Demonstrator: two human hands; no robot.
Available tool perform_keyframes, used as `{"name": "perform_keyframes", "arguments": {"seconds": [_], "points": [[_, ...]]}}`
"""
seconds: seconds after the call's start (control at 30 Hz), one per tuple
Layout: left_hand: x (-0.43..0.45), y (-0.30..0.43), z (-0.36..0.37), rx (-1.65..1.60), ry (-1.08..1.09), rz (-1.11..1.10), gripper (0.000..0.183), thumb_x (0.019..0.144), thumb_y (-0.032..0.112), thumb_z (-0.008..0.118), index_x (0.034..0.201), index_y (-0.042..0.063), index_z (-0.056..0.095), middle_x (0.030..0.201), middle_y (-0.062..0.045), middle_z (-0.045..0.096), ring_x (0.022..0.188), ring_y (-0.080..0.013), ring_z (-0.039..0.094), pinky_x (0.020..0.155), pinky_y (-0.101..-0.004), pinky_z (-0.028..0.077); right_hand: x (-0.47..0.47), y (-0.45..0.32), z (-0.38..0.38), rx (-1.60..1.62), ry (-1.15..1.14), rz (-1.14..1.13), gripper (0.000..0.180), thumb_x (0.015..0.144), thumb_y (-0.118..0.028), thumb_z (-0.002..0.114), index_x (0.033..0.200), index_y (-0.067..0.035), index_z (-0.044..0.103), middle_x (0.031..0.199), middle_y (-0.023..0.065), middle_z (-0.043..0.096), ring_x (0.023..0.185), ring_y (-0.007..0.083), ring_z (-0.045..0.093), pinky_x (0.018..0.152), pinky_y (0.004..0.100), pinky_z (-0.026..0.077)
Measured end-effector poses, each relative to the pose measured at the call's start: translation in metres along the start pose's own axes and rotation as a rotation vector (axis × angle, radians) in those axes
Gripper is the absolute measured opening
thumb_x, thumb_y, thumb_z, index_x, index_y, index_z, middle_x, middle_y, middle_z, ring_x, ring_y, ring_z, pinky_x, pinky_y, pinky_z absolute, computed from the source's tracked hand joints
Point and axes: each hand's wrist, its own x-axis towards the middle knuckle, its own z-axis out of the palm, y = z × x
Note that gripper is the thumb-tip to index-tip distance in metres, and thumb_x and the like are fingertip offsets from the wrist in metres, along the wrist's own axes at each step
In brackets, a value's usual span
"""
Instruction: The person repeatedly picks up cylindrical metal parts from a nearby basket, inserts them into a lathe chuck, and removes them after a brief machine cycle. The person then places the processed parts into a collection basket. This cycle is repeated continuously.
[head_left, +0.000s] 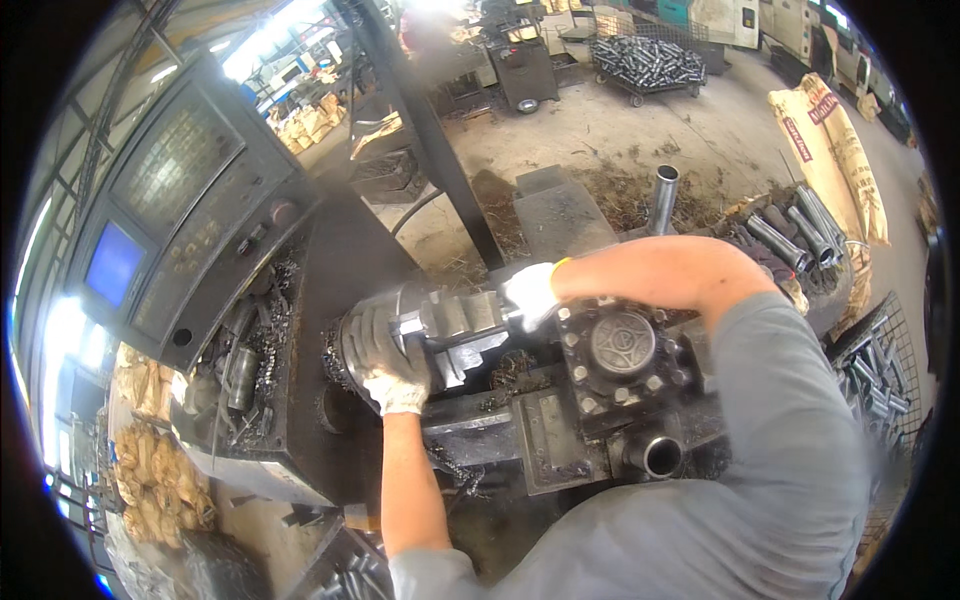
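Note:
My left hand (388, 364), in a white glove stained grey over the fingers, lies on the lathe chuck (352, 319). Its fingers are spread across the chuck's metal face. Stepped chuck jaws (469, 311) project to the right from there. At their outer end is my right hand (531, 294), also gloved and bright with glare; what its fingers close around is hidden. Just below the right forearm sits a bolted tool turret (622, 345) with a round embossed cap. A hollow cylindrical tool holder (662, 455) faces up beneath it.
A control panel (180, 195) with a lit screen leans at left above a chip-strewn ledge (247, 367). One metal tube (664, 199) stands upright beyond the right arm; more tubes (780, 241) lie at right. A wire cart (649, 64) of metal parts stands behind.

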Motion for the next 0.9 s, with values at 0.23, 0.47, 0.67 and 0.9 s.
{"name": "perform_keyframes", "arguments": {"seconds": [0.23, 0.47, 0.67, 0.9], "points": [[0.001, 0.0, -0.004, -0.016, -0.021, -0.032, 0.061, 0.084, 0.028, 0.071, 0.137, 0.001, 0.058, 0.141, -0.022, 0.062, 0.136, -0.0471, 0.053, 0.122, -0.0605, 0.034, 0.026, 0.022, 0.004, 0.759, -0.299, 0.045, 0.039, 0.082, -0.035, 0.093, 0.097, -0.001, 0.081, 0.093, 0.0085, 0.078, 0.083, 0.0194, 0.069, 0.065, 0.0412, 0.052], [0.003, -0.001, -0.001, -0.02, 0.025, 0.016, 0.059, 0.079, 0.018, 0.071, 0.134, 0.001, 0.06, 0.14, -0.022, 0.062, 0.134, -0.0467, 0.055, 0.121, -0.0612, 0.037, -0.086, 0.046, 0.009, -0.119, 0.146, 0.269, 0.06, 0.072, -0.039, 0.086, 0.117, -0.001, 0.072, 0.097, 0.0208, 0.077, 0.085, 0.036, 0.076, 0.081, 0.0458, 0.061], [-0.002, 0.0, 0.005, -0.002, 0.044, -0.01, 0.059, 0.081, 0.02, 0.07, 0.135, -0.001, 0.059, 0.141, -0.023, 0.061, 0.136, -0.0475, 0.053, 0.123, -0.0618, 0.033, -0.193, 0.034, 0.037, 0.488, 1.216, 0.485, 0.083, 0.074, -0.042, 0.09, 0.141, -0.006, 0.056, 0.118, 0.021, 0.073, 0.108, 0.0376, 0.075, 0.094, 0.0451, 0.061], [0.0, 0.03, -0.045, -0.308, -0.128, -0.181, 0.081, 0.076, 0.016, 0.081, 0.149, 0.001, 0.05, 0.152, -0.024, 0.052, 0.144, -0.0426, 0.049, 0.127, -0.0553, 0.031, -0.241, -0.116, -0.007, 0.259, 1.557, -0.279, 0.082, 0.068, -0.033, 0.102, 0.134, -0.008, 0.061, 0.121, 0.0147, 0.074, 0.11, 0.0306, 0.075, 0.094, 0.0401, 0.061]]}}
